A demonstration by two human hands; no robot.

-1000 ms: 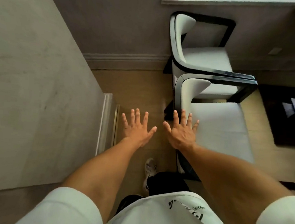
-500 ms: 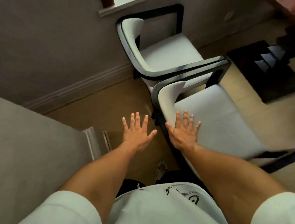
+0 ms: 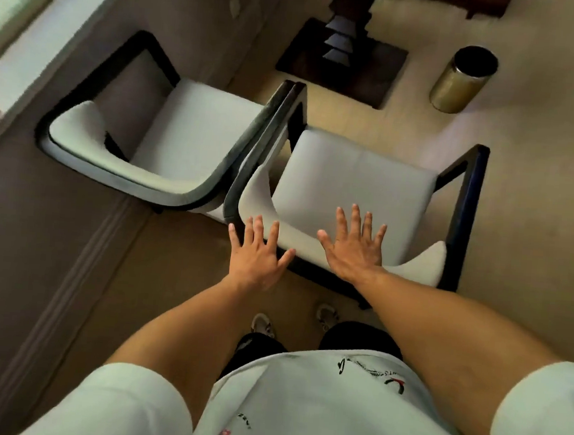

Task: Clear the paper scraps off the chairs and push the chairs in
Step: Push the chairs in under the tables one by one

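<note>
Two white-cushioned chairs with black frames stand side by side. The near chair (image 3: pixel 354 178) is right in front of me, its curved backrest toward me. The far chair (image 3: pixel 189 130) is to its left, against the wall. My left hand (image 3: pixel 256 258) is spread flat over the backrest's left end, holding nothing. My right hand (image 3: pixel 353 248) is spread over the backrest's middle, fingers apart, also holding nothing. Whether either hand touches the backrest I cannot tell. I see no paper scraps on either seat.
A gold cylindrical bin (image 3: pixel 463 80) with a dark inside stands on the floor at the upper right. A dark table base (image 3: pixel 343 57) sits beyond the near chair. A wall with a baseboard (image 3: pixel 79 269) runs along the left. My shoes (image 3: pixel 263 325) are on the floor below.
The view has swung right and I now face the near chair's back squarely. Both hands stay spread and have come over its backrest. The grey surface at left has left the view.
</note>
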